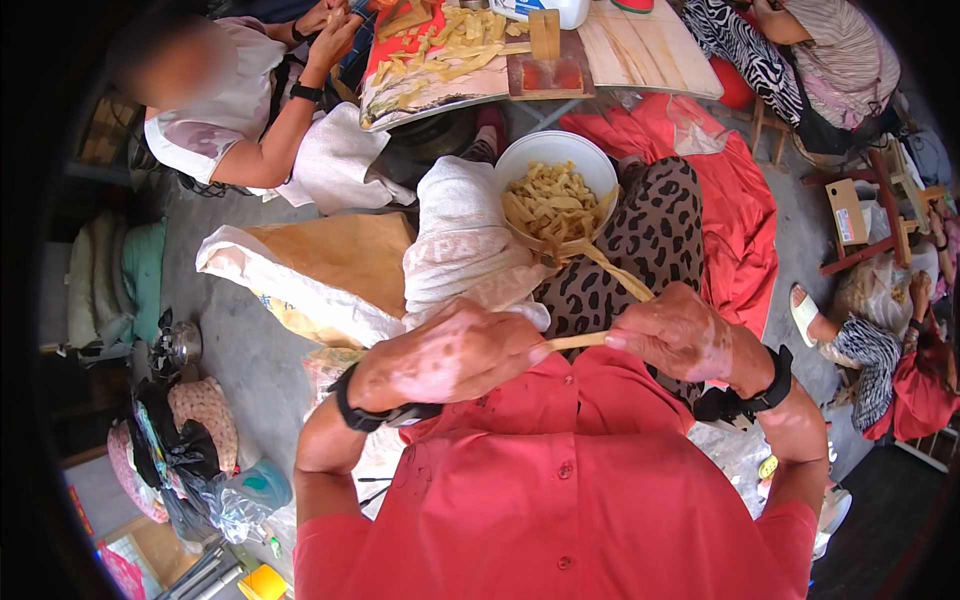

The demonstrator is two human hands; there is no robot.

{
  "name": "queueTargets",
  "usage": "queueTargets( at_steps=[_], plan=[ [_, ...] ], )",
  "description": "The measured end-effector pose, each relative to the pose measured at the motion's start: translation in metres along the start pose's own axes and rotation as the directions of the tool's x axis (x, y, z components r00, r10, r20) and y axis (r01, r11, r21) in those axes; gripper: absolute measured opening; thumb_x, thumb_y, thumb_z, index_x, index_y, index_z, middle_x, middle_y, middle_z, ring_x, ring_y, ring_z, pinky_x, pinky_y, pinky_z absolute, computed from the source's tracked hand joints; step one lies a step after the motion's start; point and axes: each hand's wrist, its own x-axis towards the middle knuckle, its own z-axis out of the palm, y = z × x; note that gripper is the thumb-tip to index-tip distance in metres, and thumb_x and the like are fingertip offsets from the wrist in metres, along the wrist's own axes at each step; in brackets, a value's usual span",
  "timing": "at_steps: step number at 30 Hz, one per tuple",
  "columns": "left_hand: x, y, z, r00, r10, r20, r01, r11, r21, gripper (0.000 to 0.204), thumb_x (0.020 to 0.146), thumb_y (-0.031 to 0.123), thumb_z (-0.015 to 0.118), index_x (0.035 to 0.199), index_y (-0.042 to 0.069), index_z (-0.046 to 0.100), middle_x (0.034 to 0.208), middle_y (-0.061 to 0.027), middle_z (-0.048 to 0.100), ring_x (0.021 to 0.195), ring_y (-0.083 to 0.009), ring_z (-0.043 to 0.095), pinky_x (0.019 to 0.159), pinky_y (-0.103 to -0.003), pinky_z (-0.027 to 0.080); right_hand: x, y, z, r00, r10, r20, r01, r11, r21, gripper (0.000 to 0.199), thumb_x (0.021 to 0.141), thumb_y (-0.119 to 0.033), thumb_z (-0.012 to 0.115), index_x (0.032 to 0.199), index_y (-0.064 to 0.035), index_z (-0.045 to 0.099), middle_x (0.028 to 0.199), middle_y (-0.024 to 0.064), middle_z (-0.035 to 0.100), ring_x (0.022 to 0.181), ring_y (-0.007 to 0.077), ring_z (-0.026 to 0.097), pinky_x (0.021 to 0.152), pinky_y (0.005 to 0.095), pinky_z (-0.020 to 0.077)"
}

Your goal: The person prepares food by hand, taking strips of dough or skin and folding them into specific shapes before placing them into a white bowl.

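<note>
In front of my chest, a thin pale-yellow strip (578,342) is stretched level between my two hands. My left hand (455,350) pinches one end of it, the fingers curled in. The other end sits in the closed fingers of my right hand (675,335). A longer, flat tan strip (618,273) runs from my right hand to the rim of the white bucket (512,150). This bucket stands between my knees, holding a heap of short yellowish pieces (560,195). Some strips hang over its near edge. What the strips are made of, I cannot tell.
Beyond the bucket stands a table (650,50) with more yellow strips (455,50) and a wooden block tool (547,65). Another person (225,110) works at far left; others sit at right. An open sack (320,260) lies left of my knee, red cloth (740,220) at right.
</note>
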Motion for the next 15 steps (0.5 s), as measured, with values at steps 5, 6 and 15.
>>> queueTargets(
  at_steps=[5,6,15],
  plan=[
    [-0.03,0.005,-0.036,0.988,-0.155,-0.025,0.151,0.982,-0.11,0.018,0.09,0.012,0.052,0.076,0.001,0.052,0.061,-0.0107,0.048,0.053,-0.0291,0.051,0.048,-0.036,0.038,0.017,-0.01,0.008,0.997,-0.074,-0.002,0.074,0.994,-0.082,0.011,0.085,-0.011,0.06,0.078,-0.0031,0.055,0.055,0.01,0.046,0.045,0.0284,0.049,0.04,0.0364,0.0367],
    [-0.031,0.002,-0.042,0.977,-0.197,-0.083,0.183,0.971,-0.154,0.016,0.09,0.011,0.053,0.08,-0.001,0.055,0.064,-0.0117,0.051,0.055,-0.0285,0.052,0.049,-0.034,0.04,0.023,-0.002,0.011,0.994,-0.096,-0.061,0.091,0.993,-0.079,0.012,0.086,-0.011,0.058,0.08,-0.0027,0.053,0.056,0.01,0.044,0.045,0.0286,0.049,0.04,0.0367,0.037],
    [0.022,-0.073,-0.067,0.837,-0.416,-0.356,0.338,0.904,-0.262,0.018,0.093,0.018,0.053,0.088,0.002,0.058,0.07,0.0031,0.048,0.062,-0.0041,0.038,0.053,-0.019,0.03,0.084,0.073,-0.032,0.996,-0.035,-0.078,0.019,0.981,-0.195,0.019,0.09,-0.014,0.052,0.079,0.0008,0.051,0.061,0.0135,0.046,0.054,0.0324,0.05,0.049,0.0396,0.0391]
  ],
)
